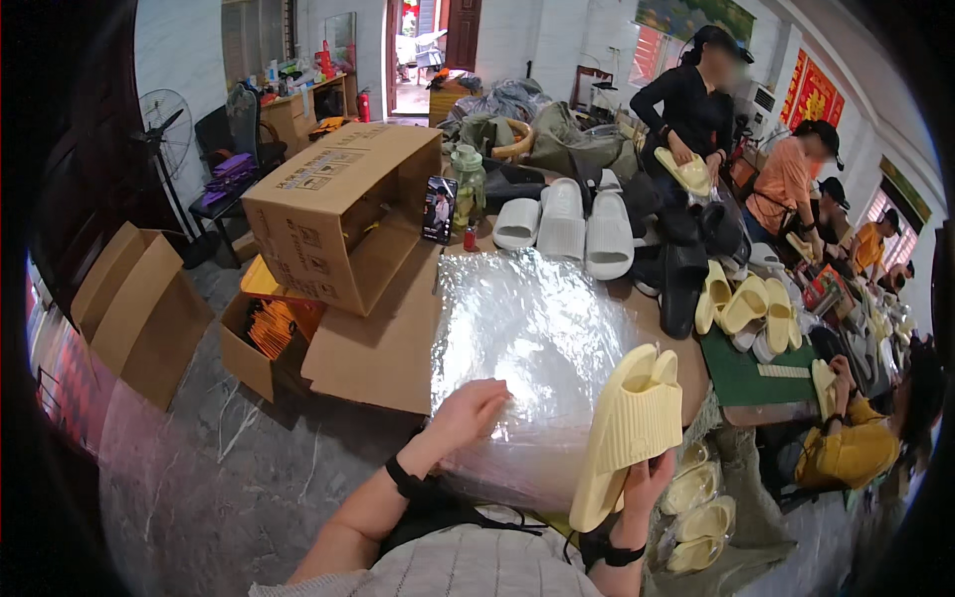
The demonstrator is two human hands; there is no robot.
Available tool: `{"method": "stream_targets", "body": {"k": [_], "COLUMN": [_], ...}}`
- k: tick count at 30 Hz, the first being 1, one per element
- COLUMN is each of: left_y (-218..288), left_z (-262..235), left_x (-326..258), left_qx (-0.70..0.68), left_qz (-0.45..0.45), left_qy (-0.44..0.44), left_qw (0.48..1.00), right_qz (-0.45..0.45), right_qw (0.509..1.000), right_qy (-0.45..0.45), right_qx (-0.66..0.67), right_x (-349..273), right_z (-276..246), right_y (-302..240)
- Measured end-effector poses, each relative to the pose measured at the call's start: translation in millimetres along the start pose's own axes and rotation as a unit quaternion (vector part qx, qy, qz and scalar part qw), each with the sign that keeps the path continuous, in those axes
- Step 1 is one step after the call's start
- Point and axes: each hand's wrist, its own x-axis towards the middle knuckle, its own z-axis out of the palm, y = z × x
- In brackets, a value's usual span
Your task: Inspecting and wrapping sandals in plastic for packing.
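Observation:
In my right hand [649, 483] is a pair of pale yellow slippers [637, 423], pressed together and upright, with ribbed straps. The fingers close around them low on the right side. My left hand [470, 416] is over the front part of a stack of shiny clear plastic bags [527, 328]. Its fingers are curled and drawn together at the plastic; whether they pinch a layer of it I cannot make out. The bags lie on the table in front of me, and their glare hides single edges.
Beyond the bags stand white slippers [562, 224], black slippers [679, 298] and a phone [439, 209]. An open cardboard box [343, 209] is at the left. More yellow slippers [746, 303] lie at the right, beside a green mat [741, 373]. Several people work along the right side.

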Motion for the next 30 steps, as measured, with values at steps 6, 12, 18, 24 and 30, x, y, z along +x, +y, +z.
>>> {"method": "stream_targets", "body": {"k": [6, 12, 18, 24, 30], "left_y": [-17.7, -1.6, 11.6, 23.7, 33.3], "left_z": [0.8, -2.5, -7.2, -10.6, -14.4], "left_x": [7.3, 19.5, 18.8, 24.2, 34.3], "left_qx": [-0.325, -0.391, -0.361, -0.342, -0.317], "left_qz": [-0.145, -0.215, -0.162, -0.162, -0.146], "left_qy": [0.043, 0.054, 0.025, 0.035, 0.024], "left_qw": [0.933, 0.893, 0.918, 0.925, 0.937], "right_qz": [-0.028, -0.106, -0.046, -0.218, -0.22], "right_qw": [0.999, 0.987, 0.998, 0.92, 0.841], "right_qy": [0.043, 0.064, 0.036, -0.193, -0.268], "right_qx": [-0.015, -0.107, -0.006, -0.264, -0.415], "right_x": [-4.2, -12.5, -14.7, 3.7, -8.1], "right_z": [-15.2, -35.7, -15.3, 23.6, 35.3], "right_y": [-6.5, -9.1, -28.9, -77.0, -61.2]}}
